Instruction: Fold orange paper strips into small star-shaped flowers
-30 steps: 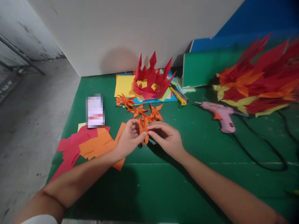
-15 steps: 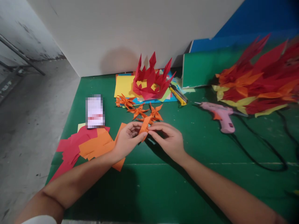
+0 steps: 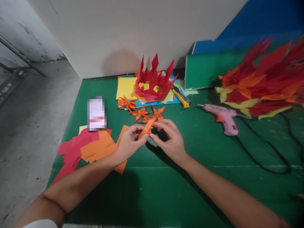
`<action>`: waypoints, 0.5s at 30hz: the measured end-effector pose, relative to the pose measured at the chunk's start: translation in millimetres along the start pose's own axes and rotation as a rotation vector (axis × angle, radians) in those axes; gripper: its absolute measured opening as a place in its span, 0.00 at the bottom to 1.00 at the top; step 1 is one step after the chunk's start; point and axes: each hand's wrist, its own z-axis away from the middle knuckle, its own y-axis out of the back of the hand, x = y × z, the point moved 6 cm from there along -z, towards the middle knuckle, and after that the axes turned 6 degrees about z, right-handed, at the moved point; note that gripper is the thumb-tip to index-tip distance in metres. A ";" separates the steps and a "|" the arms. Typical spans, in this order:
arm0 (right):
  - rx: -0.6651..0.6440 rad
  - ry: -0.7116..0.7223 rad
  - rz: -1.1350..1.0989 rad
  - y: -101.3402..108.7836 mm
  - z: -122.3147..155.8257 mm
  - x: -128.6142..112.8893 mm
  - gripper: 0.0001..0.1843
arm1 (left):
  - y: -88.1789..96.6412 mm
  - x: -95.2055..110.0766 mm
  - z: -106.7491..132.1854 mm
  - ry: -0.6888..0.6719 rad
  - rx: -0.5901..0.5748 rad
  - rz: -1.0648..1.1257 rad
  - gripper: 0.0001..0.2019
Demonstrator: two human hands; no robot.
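A small folded piece of orange paper (image 3: 147,127) is held up between both hands over the green table (image 3: 161,196). My left hand (image 3: 130,141) pinches its left side with thumb and fingers. From the right, my right hand (image 3: 169,137) has its thumb and fingertips on the paper's lower edge and side. Just beyond the fingertips lie several orange paper flowers (image 3: 140,113), one partly hidden behind the folded paper. Loose orange paper pieces (image 3: 99,147) spread beside and under my left forearm, overlapping red paper pieces (image 3: 76,145).
A red paper crown (image 3: 153,85) stands on coloured sheets (image 3: 125,87), with a yellow cutter (image 3: 181,96) beside it. To the right lie a pink glue gun (image 3: 223,115) with its cord and a large red-orange paper piece (image 3: 263,82). A phone (image 3: 96,113), blurred out, rests at left.
The folded orange paper has tilted further to the right. My right fingers have lifted and shifted slightly around its upper side, while my left hand stays nearly in place.
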 end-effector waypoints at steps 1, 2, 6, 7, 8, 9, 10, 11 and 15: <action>0.003 0.009 0.017 0.2 -0.1 0.2 0.14 | 0.0 0.8 0.2 -0.009 -0.001 -0.013 0.08; 0.007 0.015 0.029 0.5 -0.3 0.3 0.14 | -0.2 1.5 0.4 -0.018 -0.003 -0.027 0.07; 0.007 0.025 0.058 1.4 -1.1 -0.4 0.13 | -1.3 3.1 1.2 -0.032 -0.019 -0.072 0.06; 0.008 0.029 0.065 1.9 -1.3 -1.0 0.13 | -1.4 3.1 1.3 -0.032 -0.019 -0.080 0.06; 0.011 0.033 0.075 2.5 -1.4 -1.8 0.12 | -1.5 3.1 1.3 -0.030 -0.019 -0.085 0.06; 0.016 0.039 0.082 3.1 -1.5 -2.6 0.11 | -1.5 3.1 1.3 -0.028 -0.017 -0.087 0.06; 0.019 0.049 0.086 3.6 -1.5 -3.4 0.10 | -1.5 3.1 1.3 -0.025 -0.015 -0.087 0.06; 0.024 0.060 0.090 3.9 -1.5 -4.3 0.10 | -1.8 3.1 1.3 -0.020 -0.016 -0.085 0.06; 0.022 0.108 0.119 3.0 -1.0 -6.2 0.14 | -2.4 3.9 2.0 -0.011 -0.021 -0.098 0.06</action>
